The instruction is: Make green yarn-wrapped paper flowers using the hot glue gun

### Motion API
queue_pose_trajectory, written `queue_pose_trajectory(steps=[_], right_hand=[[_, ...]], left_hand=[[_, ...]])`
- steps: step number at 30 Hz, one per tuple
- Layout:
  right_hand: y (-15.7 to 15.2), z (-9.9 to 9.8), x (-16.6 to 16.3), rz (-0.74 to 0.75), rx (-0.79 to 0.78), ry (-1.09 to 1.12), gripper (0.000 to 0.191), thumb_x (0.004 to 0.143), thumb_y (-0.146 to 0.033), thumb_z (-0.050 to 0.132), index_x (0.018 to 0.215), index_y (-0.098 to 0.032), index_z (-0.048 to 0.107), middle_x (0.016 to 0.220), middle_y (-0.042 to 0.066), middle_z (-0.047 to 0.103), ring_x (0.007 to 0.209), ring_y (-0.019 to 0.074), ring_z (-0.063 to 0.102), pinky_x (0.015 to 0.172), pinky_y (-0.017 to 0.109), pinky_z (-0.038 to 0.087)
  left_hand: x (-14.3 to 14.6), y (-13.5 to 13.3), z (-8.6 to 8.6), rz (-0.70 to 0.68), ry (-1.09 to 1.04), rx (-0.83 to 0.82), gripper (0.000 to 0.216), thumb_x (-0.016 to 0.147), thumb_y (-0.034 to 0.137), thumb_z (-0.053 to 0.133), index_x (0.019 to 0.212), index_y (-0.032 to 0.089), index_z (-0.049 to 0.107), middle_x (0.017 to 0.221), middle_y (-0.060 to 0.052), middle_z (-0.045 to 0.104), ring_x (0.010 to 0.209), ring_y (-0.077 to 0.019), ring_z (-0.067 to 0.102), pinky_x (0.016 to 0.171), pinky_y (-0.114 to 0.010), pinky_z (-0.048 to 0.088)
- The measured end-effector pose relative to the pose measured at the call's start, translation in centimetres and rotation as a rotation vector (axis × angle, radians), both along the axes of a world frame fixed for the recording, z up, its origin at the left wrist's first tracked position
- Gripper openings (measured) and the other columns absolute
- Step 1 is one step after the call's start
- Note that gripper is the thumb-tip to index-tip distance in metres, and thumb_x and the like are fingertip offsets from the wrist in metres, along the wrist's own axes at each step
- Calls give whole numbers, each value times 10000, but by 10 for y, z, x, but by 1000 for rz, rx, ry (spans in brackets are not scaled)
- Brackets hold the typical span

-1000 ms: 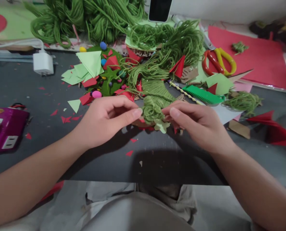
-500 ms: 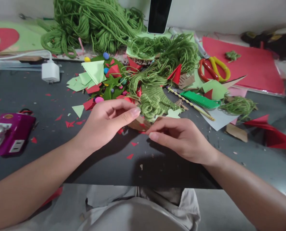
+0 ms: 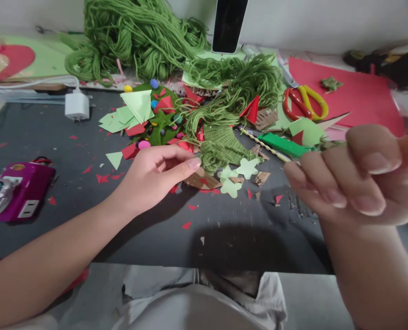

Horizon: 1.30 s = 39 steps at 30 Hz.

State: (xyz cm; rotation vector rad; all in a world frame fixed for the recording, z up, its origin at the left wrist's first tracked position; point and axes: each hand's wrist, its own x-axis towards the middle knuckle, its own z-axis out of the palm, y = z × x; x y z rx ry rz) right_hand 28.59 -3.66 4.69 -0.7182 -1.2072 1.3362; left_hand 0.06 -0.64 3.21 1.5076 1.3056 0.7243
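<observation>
My left hand (image 3: 160, 178) rests over the desk, thumb and fingers brought together beside a coiled rosette of green yarn (image 3: 213, 156). Whatever lies in that pinch is hidden. Just beyond the thumb is a piece of brown cardboard (image 3: 204, 178), with red paper scraps around it. My right hand (image 3: 358, 178) is raised above the right side of the desk, fingers curled in; anything inside them cannot be made out. Pale green paper flowers (image 3: 247, 168) lie between the hands. Flat combed yarn (image 3: 226, 140) stretches behind the rosette.
Big green yarn skeins (image 3: 131, 41) pile up at the back, near a phone (image 3: 229, 25). Scissors (image 3: 305, 103), a green comb (image 3: 286, 145) and a twisted stick (image 3: 263, 143) lie right of centre. A purple power box (image 3: 20, 190) and white charger (image 3: 76, 106) sit left.
My right hand has moved away from the left one, up and to the right, with its fingers curled, uncovering the paper flowers. My left hand stays almost where it was.
</observation>
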Motion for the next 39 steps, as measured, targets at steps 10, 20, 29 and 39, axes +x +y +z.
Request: queue_pose_trajectory(steps=[10,20,29,39], right_hand=[[-4,-3,12,24,0,-301,92,888,-380,816,867,-292,801,541,-27,541,439,110,400,415,288,293],[-3,-14,-24,27,-124,-525,344,890,-471,805,1186,-298,781,1116,70,787,904,208,732,739,316,579],[-6,-13,-42,190,-339,-467,460,928,-599,710,710,-194,723,673,30,713,601,127,605,580,249,488],[-8,-16,-47,174,-327,-507,390,906,-510,769,697,-184,728,649,6,702,576,109,579,562,240,454]], left_hand=[[-3,-2,-5,41,-183,3,229,841,423,810,849,194,792,821,-41,745,775,-162,671,676,-263,529],[2,-7,3,-72,-239,-47,191,878,380,786,816,199,769,802,-26,741,746,-143,668,665,-241,529],[11,-11,5,-174,-124,-151,286,853,441,784,880,157,762,865,-48,758,783,-161,675,685,-246,541],[13,-14,6,-232,-170,-212,280,855,439,777,885,161,760,733,-2,650,668,-114,572,599,-211,477]])
